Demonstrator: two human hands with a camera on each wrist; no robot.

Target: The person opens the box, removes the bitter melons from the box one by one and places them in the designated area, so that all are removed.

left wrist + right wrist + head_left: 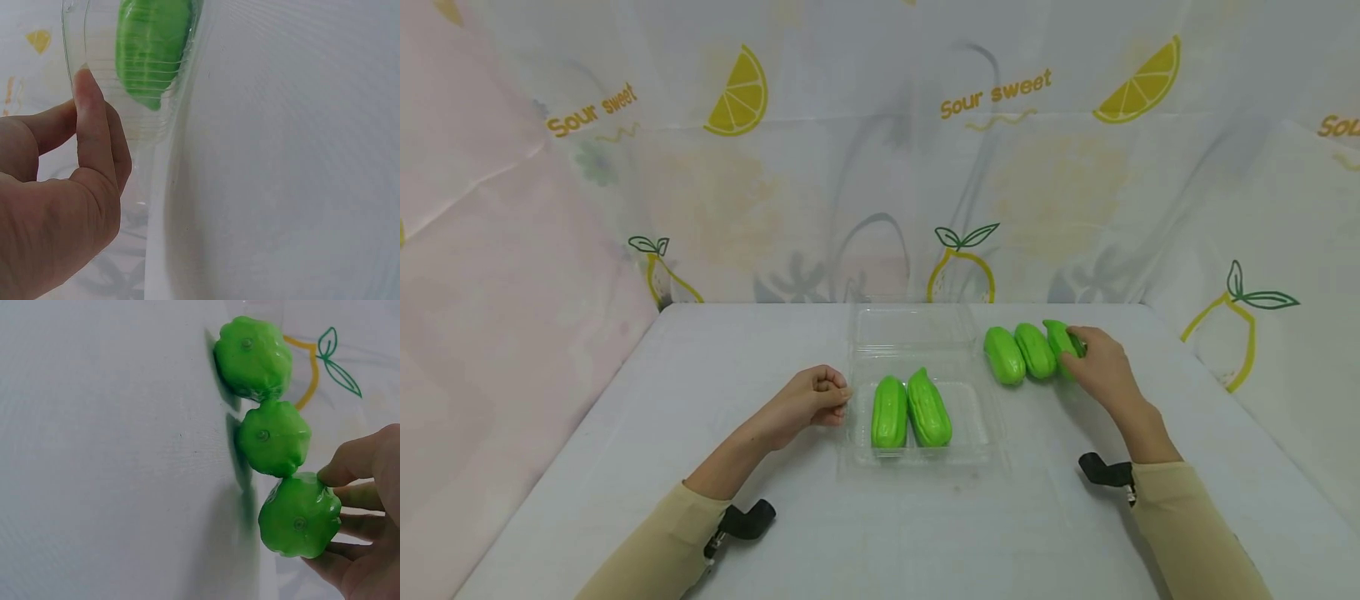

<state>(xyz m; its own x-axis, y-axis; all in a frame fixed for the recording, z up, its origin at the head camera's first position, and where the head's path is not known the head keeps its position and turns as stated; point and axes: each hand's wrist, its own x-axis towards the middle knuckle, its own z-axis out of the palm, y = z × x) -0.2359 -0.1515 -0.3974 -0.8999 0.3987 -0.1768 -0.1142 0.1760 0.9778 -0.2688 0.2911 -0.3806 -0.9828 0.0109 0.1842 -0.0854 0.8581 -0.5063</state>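
A clear plastic box (973,408) with a hinged lid (913,327) lies open on the white table. In it, side by side, are two green ridged toy gourds, a left one (890,412) and a right one (929,410). My left hand (811,404) pinches the box's left rim between thumb and fingers; the left wrist view shows a gourd (153,50) through the clear wall. To the right of the box my right hand (1103,367) grips the rightmost of three more gourds (300,515), fingers and thumb around it. Whether it is off the table I cannot tell.
Beside the held gourd are two others, a middle gourd (1035,351) and a left gourd (1004,356), in a row right of the box lid. A lemon-print cloth (880,167) hangs behind the white table (925,533).
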